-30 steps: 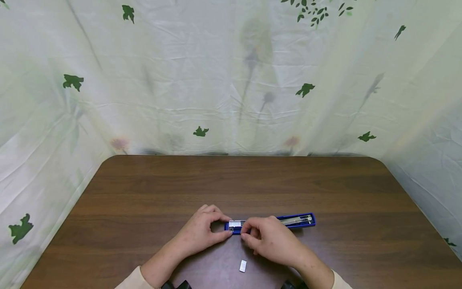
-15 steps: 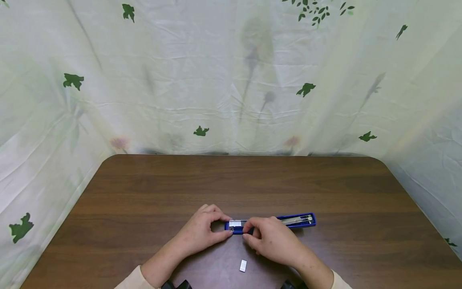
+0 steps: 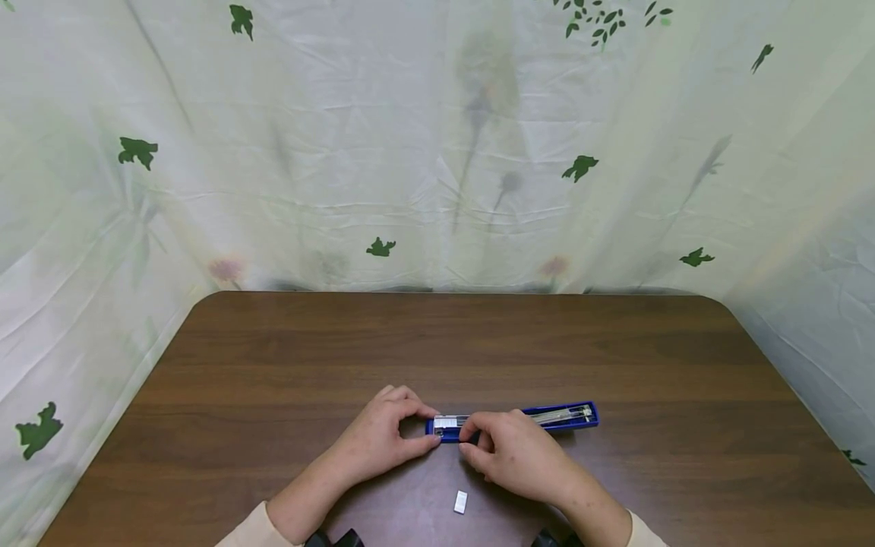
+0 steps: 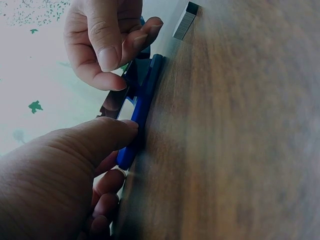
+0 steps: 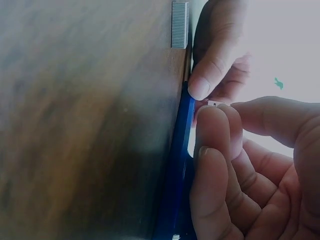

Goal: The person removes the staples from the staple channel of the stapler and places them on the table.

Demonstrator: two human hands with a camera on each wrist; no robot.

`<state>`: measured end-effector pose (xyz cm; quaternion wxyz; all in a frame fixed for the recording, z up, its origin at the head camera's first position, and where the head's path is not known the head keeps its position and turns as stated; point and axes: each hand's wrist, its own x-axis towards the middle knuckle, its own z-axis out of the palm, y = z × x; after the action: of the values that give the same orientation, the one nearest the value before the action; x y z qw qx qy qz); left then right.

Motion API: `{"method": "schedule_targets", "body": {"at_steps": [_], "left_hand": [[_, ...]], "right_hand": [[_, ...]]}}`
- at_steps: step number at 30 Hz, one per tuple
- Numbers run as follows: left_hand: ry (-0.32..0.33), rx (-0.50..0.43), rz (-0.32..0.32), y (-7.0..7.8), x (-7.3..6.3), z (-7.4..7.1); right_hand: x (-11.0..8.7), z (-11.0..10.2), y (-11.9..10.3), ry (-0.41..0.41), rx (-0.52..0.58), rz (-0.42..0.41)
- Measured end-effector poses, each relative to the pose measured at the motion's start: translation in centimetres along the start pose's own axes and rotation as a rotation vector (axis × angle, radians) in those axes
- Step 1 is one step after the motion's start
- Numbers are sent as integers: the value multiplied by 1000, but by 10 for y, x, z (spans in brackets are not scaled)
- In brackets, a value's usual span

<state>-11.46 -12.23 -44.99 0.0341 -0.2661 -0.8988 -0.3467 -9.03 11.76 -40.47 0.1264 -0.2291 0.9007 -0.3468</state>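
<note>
A blue stapler (image 3: 560, 417) lies opened out on the table, its metal staple channel (image 4: 112, 103) showing above the blue base (image 4: 145, 105). My left hand (image 3: 383, 429) grips the stapler's left end, thumb on the near side and fingers on the far side. Across the stapler's middle, my right hand (image 3: 516, 456) has its thumb and fingertips drawn together at the channel, pinching it. Those fingers hide the middle of the stapler in the head view. A short strip of staples (image 3: 460, 502) lies on the table in front of the hands.
The brown wooden table (image 3: 307, 342) has rounded far corners. Pale curtains (image 3: 410, 152) with green leaf patterns hang behind it and along both sides. Dark objects (image 3: 335, 539) show at the bottom edge beside the sleeves.
Over the last second my right fingertips have shifted very slightly to the right along the stapler. The left hand and the staple strip have stayed in place.
</note>
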Motion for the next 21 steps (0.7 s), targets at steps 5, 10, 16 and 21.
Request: {"method": "schedule_targets", "body": {"at_steps": [5,10,16,21], "left_hand": [[-7,4,-6,0,1,-1],[-13,6,-11,0,1,-1],[-14,6,-13,0,1,0],[-17,7,-15,0,0,0]], "right_hand": [[0,0,0,50,-36,-29],[0,-1,0,53,-49,-15],[0,0,0,39,9,13],[1,1,1,45,-1,26]]}}
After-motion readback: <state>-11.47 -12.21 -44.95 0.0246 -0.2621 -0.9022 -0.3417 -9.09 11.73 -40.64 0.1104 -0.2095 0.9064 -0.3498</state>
